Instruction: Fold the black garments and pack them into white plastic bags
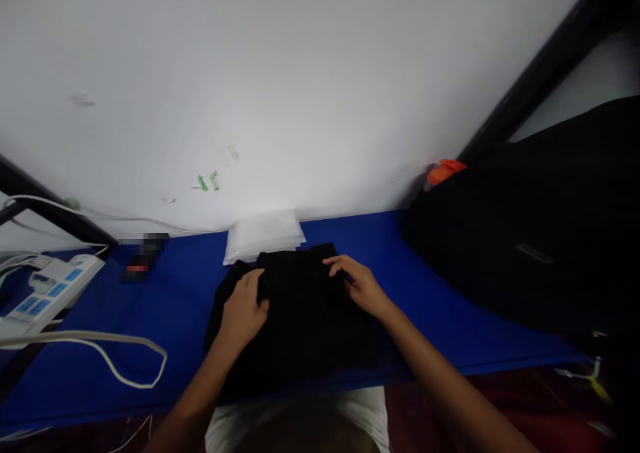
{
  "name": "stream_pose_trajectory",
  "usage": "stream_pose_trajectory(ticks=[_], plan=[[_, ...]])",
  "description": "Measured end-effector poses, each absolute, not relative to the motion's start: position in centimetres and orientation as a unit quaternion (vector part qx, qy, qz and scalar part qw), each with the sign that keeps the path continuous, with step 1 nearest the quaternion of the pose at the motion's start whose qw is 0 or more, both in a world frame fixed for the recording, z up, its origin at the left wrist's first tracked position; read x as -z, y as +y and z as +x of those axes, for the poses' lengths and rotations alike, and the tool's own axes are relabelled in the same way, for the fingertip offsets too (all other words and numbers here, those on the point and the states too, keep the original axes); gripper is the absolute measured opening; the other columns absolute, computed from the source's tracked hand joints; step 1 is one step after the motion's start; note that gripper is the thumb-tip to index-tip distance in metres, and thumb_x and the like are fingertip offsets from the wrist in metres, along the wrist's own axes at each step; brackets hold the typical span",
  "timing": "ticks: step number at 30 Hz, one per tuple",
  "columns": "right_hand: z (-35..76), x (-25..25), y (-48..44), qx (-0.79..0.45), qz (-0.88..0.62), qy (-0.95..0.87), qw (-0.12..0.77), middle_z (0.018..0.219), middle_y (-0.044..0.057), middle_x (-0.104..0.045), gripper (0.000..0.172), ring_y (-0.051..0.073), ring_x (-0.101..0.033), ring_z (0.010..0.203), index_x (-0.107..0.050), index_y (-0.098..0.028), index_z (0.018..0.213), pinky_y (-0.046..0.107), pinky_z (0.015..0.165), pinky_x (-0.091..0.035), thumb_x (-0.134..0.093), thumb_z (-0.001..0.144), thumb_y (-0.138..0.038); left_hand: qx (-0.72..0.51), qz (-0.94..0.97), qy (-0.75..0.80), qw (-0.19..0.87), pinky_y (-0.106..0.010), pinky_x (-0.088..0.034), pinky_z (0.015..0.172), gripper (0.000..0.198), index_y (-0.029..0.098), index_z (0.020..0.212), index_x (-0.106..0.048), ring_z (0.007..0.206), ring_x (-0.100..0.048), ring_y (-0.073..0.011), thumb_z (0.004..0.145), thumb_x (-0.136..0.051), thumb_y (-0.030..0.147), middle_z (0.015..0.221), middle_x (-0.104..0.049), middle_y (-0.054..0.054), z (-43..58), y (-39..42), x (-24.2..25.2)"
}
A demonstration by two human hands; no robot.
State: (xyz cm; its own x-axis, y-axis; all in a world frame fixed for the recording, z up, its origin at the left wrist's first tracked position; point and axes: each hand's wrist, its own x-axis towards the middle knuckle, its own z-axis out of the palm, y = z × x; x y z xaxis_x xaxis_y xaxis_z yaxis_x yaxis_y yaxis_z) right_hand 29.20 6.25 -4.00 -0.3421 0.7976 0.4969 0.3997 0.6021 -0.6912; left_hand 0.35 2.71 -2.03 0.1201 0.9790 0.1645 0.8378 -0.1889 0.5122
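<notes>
A black cloth garment (305, 320), folded into a rough rectangle, lies on the blue tabletop in front of me. My left hand (245, 306) rests on its left part, thumb and fingers apart, touching the fabric. At the upper right edge of the garment, my right hand (357, 283) touches the cloth with its fingers stretched out and slightly bent, the thumb apart from them. Dark fabric shows between the fingers of each hand. Just behind the garment, against the wall, sits a stack of clear-white plastic packets (265, 232).
A white power strip (55, 290) with cables stands at the left, and a loose white cable (120, 366) loops over the blue tabletop (180, 313). A large black bag (500, 253) takes up the right side, with an orange item (445, 170) behind it. A white wall closes the back.
</notes>
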Motion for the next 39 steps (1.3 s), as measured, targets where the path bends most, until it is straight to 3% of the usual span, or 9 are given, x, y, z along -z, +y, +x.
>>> stream_pose_trajectory(ticks=[5, 10, 13, 15, 22, 25, 30, 35, 39], plan=[[31.7, 4.5, 6.4, -0.222, -0.389, -0.804, 0.391, 0.117, 0.009, -0.066, 0.029, 0.023, -0.063, 0.111, -0.062, -0.023, 0.090, 0.044, 0.094, -0.050, -0.042, 0.081, -0.003, -0.255, 0.648, 0.712, 0.088, -0.045, -0.053, 0.088, 0.048, 0.019, 0.135, -0.043, 0.108, -0.063, -0.0302, 0.088, -0.050, 0.021, 0.119, -0.062, -0.013, -5.5, 2.8, 1.3], [32.1, 3.4, 6.1, -0.233, -0.379, -0.826, 0.347, 0.124, 0.008, -0.065, 0.027, 0.023, -0.058, 0.122, -0.063, -0.025, 0.105, 0.046, 0.102, -0.047, -0.044, 0.090, -0.012, -0.249, 0.725, 0.639, -0.063, -0.053, -0.043, 0.101, 0.048, 0.014, 0.133, -0.048, 0.122, -0.049, -0.0335, 0.086, -0.054, 0.017, 0.127, -0.053, -0.018, -5.8, 2.2, -0.1], [31.2, 2.5, 5.4, -0.232, -0.384, -0.855, 0.259, 0.136, 0.011, -0.057, 0.048, 0.028, -0.050, 0.130, -0.053, -0.024, 0.129, 0.050, 0.107, -0.043, -0.064, 0.083, -0.024, -0.222, 0.845, 0.486, 0.022, -0.047, -0.043, 0.104, 0.042, 0.023, 0.129, -0.054, 0.122, -0.050, -0.0277, 0.087, -0.053, 0.017, 0.130, -0.054, -0.011, -3.9, 2.1, -0.6], [30.7, 2.3, 5.0, -0.214, -0.392, -0.869, 0.212, 0.138, 0.014, -0.055, 0.055, 0.031, -0.047, 0.132, -0.052, -0.021, 0.131, 0.052, 0.107, -0.042, -0.068, 0.078, -0.022, -0.186, 0.880, 0.426, 0.097, -0.045, -0.046, 0.102, 0.040, 0.027, 0.124, -0.059, 0.122, -0.051, -0.0261, 0.085, -0.058, 0.019, 0.131, -0.056, -0.008, -2.9, 2.4, -0.4], [30.3, 2.4, 6.3, -0.165, -0.418, -0.848, 0.281, 0.111, 0.009, -0.068, 0.021, 0.023, -0.066, 0.104, -0.061, -0.022, 0.108, 0.042, 0.090, -0.055, -0.052, 0.089, -0.018, -0.242, 0.822, 0.498, 0.132, -0.033, -0.053, 0.085, 0.013, 0.025, 0.095, -0.066, 0.095, -0.065, -0.0198, 0.089, -0.054, 0.023, 0.101, -0.069, -0.002, -2.4, 6.5, 0.3], [29.7, 1.9, 8.4, -0.083, -0.470, -0.819, 0.317, 0.098, 0.007, -0.071, 0.017, 0.024, -0.068, 0.092, -0.063, -0.022, 0.102, 0.040, 0.082, -0.056, -0.050, 0.092, -0.022, -0.276, 0.775, 0.566, 0.063, -0.034, -0.051, 0.079, 0.018, 0.023, 0.100, -0.065, 0.088, -0.065, -0.0219, 0.093, -0.049, 0.027, 0.098, -0.068, -0.006, -1.5, 7.8, -0.4], [27.9, 1.6, 9.1, 0.025, -0.503, -0.788, 0.354, 0.112, 0.016, -0.067, 0.024, 0.030, -0.062, 0.106, -0.062, -0.016, 0.110, 0.050, 0.092, -0.051, -0.044, 0.096, -0.022, -0.306, 0.760, 0.572, -0.039, -0.038, -0.046, 0.084, 0.023, 0.018, 0.103, -0.065, 0.093, -0.063, -0.0263, 0.095, -0.047, 0.031, 0.096, -0.067, -0.010, -0.1, 6.4, -0.3], [26.5, 3.0, 5.8, 0.005, -0.385, -0.887, 0.256, 0.107, 0.012, -0.069, 0.023, 0.025, -0.064, 0.094, -0.062, -0.018, 0.111, 0.040, 0.079, -0.055, -0.046, 0.097, -0.025, -0.196, 0.819, 0.537, 0.055, -0.042, -0.047, 0.089, 0.030, 0.019, 0.113, -0.062, 0.102, -0.058, -0.0277, 0.092, -0.056, 0.038, 0.108, -0.064, -0.010, -1.1, 3.9, 2.0], [26.0, 4.4, 5.0, -0.006, -0.413, -0.884, 0.217, 0.117, 0.016, -0.065, 0.028, 0.030, -0.062, 0.104, -0.060, -0.015, 0.117, 0.045, 0.084, -0.054, -0.052, 0.095, -0.030, -0.199, 0.800, 0.559, 0.092, -0.046, -0.044, 0.096, 0.039, 0.017, 0.124, -0.055, 0.111, -0.054, -0.0289, 0.091, -0.056, 0.039, 0.118, -0.061, -0.011, -2.1, 3.3, 3.4]])
